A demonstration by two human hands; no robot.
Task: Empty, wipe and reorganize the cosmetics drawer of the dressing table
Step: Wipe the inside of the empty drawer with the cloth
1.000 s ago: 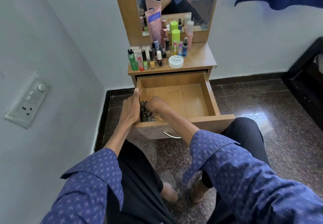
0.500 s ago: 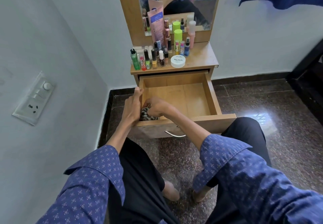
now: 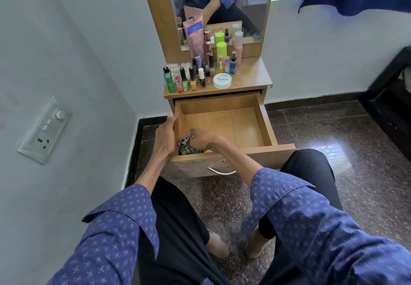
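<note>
Kneeling before a small wooden dressing table (image 3: 251,78), a person works inside its pulled-out drawer (image 3: 224,122), a shallow box of pale wood with a curved metal handle (image 3: 221,171) on its front. The right hand (image 3: 201,139) is curled around a bunched, dark-and-light patterned cloth (image 3: 185,145), pressing it into the drawer's near left corner; the cloth sits under and just left of the fingers. The left hand (image 3: 165,137) rests along the drawer's left wall, thumb hooked over the rim, fingers fairly straight on the outside. Nail polish bottles (image 3: 193,80), a pink tube (image 3: 195,38) and a white round tin (image 3: 222,81) crowd the tabletop below the mirror (image 3: 251,7).
</note>
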